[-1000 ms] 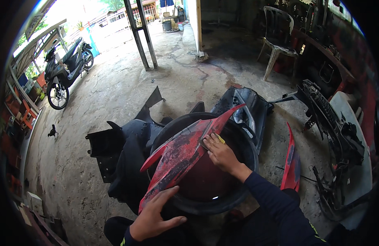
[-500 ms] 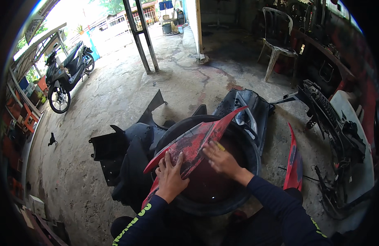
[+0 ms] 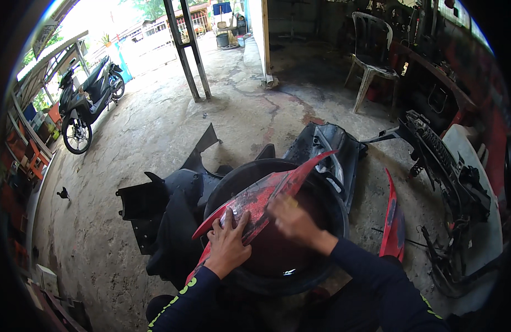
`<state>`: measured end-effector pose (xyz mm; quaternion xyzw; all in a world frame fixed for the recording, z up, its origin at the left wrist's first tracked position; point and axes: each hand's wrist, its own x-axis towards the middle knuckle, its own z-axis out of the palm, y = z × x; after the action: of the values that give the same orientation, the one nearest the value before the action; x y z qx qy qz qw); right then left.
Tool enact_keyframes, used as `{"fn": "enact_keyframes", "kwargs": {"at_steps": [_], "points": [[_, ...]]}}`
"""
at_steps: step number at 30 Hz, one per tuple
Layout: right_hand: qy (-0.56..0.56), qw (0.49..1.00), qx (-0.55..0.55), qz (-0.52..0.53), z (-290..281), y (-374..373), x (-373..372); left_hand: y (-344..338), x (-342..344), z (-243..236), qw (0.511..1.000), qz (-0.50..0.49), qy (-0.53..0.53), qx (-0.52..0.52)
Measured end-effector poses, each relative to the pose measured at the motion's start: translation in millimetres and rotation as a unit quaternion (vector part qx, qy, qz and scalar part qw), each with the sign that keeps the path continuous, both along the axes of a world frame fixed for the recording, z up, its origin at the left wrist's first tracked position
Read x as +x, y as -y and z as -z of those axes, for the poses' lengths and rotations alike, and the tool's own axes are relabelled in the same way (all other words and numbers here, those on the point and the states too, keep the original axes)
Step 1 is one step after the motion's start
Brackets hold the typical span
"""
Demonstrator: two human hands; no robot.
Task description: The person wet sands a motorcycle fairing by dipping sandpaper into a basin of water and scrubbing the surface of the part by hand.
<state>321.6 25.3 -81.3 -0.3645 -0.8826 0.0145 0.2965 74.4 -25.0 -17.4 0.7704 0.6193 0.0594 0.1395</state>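
A long red scooter body panel [image 3: 280,182] with dark, scuffed patches lies diagonally over a round black tub [image 3: 335,227] of dark reddish liquid. My left hand [image 3: 227,243] rests on the panel's lower half, fingers spread. My right hand [image 3: 294,224] is blurred at the panel's right edge, its fingers bent round a small yellow pad [image 3: 291,202], which is mostly hidden.
Black plastic fairings [image 3: 167,210] surround the tub's left and back. Another red panel [image 3: 392,227] stands at right, beside a black frame [image 3: 460,188]. Farther off are a parked scooter [image 3: 92,99], a metal post [image 3: 186,61] and a plastic chair [image 3: 371,55].
My left hand has risen from the panel's lower end onto its surface, fingers spread there. My right hand has shifted slightly down and left along the panel with the pad.
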Motion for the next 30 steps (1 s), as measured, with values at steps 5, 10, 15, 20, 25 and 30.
{"fn": "enact_keyframes", "kwargs": {"at_steps": [5,10,15,20,25,30], "points": [[0.031,0.996,0.006,0.083,4,-34,35,4,8,-3,1.000,0.006,-0.006,0.006],[-0.038,0.998,-0.029,-0.045,-10,19,-16,-1,-5,7,1.000,-0.013,0.003,0.001],[-0.056,0.992,-0.044,0.106,-2,-36,29,-1,8,-1,1.000,0.001,0.003,0.005],[-0.022,0.999,0.029,0.017,-9,0,-5,-1,1,-2,1.000,-0.010,0.000,-0.009],[0.024,0.996,0.040,0.073,-7,-7,-2,-1,6,-5,1.000,-0.008,0.000,-0.002],[0.013,0.995,0.046,0.088,-2,-20,10,-2,7,-6,1.000,-0.016,-0.005,-0.009]]}}
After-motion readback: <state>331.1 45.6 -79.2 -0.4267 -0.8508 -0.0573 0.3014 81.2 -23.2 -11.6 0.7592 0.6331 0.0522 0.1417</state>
